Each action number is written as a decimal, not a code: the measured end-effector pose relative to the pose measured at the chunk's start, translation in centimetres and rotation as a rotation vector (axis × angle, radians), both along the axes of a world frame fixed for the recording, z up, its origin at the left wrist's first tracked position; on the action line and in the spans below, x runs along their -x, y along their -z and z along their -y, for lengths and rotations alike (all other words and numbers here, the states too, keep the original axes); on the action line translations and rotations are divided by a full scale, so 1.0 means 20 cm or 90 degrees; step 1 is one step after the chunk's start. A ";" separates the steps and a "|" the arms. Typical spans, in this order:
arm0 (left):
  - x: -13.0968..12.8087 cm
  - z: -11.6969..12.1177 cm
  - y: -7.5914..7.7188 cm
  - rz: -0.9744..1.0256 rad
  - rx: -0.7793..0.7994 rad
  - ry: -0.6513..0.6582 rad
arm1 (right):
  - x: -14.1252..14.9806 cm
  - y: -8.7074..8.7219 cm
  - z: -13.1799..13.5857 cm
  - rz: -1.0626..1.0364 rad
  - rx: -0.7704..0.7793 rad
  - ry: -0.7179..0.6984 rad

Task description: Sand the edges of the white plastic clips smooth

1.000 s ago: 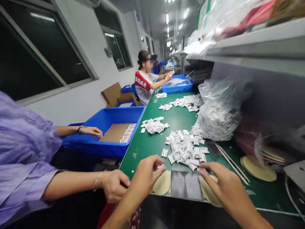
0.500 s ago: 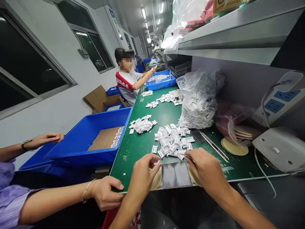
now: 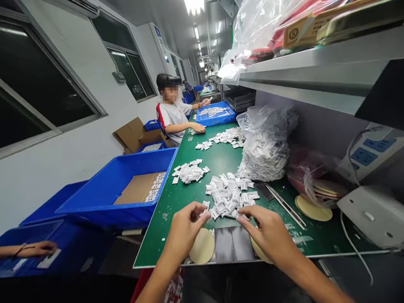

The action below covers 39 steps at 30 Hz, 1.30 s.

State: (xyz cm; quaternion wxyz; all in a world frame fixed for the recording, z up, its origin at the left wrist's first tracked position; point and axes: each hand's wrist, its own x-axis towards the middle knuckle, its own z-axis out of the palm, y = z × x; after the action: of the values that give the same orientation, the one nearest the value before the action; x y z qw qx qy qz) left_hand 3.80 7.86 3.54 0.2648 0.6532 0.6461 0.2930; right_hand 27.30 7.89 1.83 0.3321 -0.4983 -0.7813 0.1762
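My left hand (image 3: 186,233) pinches a small white sachet between thumb and forefinger at the near edge of a heap of white sachets (image 3: 227,197). My right hand (image 3: 265,232) reaches in from the right, its fingertips pressed together against the heap's lower edge. Whether those fingers hold a sachet is hidden. Below my hands lie a round beige pad (image 3: 202,246) and two dark grey strips (image 3: 233,244), at the edge of the green bench mat (image 3: 186,206). A second beige pad (image 3: 259,250) sits partly hidden under my right hand.
A bulging clear bag of sachets (image 3: 265,145) and thin metal rods (image 3: 285,205) lie on the mat. More sachet heaps lie farther along. A co-worker (image 3: 172,113) sits beyond, by a blue crate (image 3: 216,113). Another person's hand (image 3: 39,249) rests on a blue crate at lower left.
My view has swung left and my hands have come closer together over the heap. The neighbouring person's arm has drawn back to the lower left. The far co-worker has turned toward the bench.
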 end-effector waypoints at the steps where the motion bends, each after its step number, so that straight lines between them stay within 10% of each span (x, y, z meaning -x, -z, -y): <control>1: 0.02 -0.04 0.01 -0.002 0.001 0.013 | 0.00 -0.01 -0.04 0.004 -0.005 -0.030; 13: 0.10 -0.28 0.14 -0.084 0.017 0.072 | 0.13 0.11 -0.38 0.207 -0.095 0.000; 21: 0.54 -0.59 0.07 -0.179 -0.064 -0.256 | 0.29 0.09 -0.58 0.262 -0.102 -0.026; 30: 0.52 -0.59 0.25 -0.237 -0.046 -0.262 | 0.64 0.03 -1.08 0.338 0.057 -0.077; 39: 0.53 -0.60 0.23 -0.189 -0.076 -0.283 | 0.55 -0.03 -1.07 0.030 0.236 0.037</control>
State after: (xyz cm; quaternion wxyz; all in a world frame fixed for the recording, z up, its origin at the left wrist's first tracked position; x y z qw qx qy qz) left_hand -6.85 19.78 -1.07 0.0571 0.5457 0.7869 0.2826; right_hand 16.25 29.35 2.51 0.2210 -0.5773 -0.7283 0.2957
